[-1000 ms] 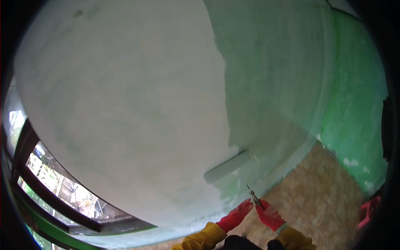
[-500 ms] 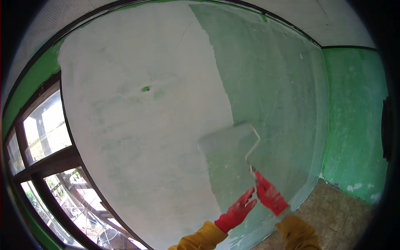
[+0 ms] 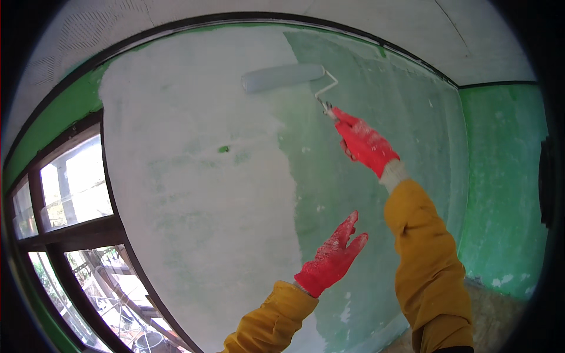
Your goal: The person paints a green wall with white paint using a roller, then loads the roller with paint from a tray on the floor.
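My right hand (image 3: 366,144), in a red glove streaked with white, grips the handle of a paint roller (image 3: 283,77). The roller's pale, wide sleeve lies against the upper wall (image 3: 200,194), across the border between its white-coated left part and the green right part. A bent metal frame joins the sleeve to the handle, most of which my fingers hide. Lower down, my left hand (image 3: 332,256), gloved alike, is held up in front of the wall with thumb and fingers apart. Nothing is in it.
A dark-framed window (image 3: 76,182) takes up the left side, with a bucket outside its lower pane. Overhead is a pale ceiling (image 3: 376,20) edged by dark trim. A bright green side wall (image 3: 500,176) stands at the right, above brown floor (image 3: 497,317).
My right hand has carried the roller upward and slightly left, from mid-wall to near the top. My left hand has risen somewhat and stays open. The view has tilted upward a little.
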`<action>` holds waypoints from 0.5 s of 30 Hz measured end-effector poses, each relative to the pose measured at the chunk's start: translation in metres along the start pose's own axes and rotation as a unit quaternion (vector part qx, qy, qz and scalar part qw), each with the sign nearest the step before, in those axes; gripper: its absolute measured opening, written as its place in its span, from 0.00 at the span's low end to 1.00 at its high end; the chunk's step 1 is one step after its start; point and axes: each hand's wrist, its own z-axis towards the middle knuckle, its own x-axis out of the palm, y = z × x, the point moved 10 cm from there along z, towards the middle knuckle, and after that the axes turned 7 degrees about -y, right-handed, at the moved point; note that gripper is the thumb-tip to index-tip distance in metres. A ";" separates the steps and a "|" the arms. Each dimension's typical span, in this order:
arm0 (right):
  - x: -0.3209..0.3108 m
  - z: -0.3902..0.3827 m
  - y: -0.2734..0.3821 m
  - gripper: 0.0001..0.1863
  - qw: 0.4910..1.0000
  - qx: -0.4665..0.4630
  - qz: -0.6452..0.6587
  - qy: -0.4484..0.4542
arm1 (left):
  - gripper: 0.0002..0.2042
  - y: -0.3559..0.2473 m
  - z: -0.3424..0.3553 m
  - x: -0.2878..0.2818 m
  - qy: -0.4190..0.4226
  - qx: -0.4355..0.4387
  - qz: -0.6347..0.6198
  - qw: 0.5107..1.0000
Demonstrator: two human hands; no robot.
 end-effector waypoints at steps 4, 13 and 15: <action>-0.002 0.061 0.059 0.25 0.997 -0.076 -0.008 -0.005 | 0.30 -0.003 0.015 -0.017 -0.023 -0.007 0.024 0.999; -0.006 0.178 0.119 0.23 0.954 -0.247 -0.171 0.003 | 0.29 -0.001 0.003 -0.015 -0.022 -0.023 0.038 0.999; 0.003 0.156 0.102 0.22 0.975 -0.186 -0.121 0.017 | 0.28 0.011 -0.008 -0.015 -0.009 -0.053 0.042 0.998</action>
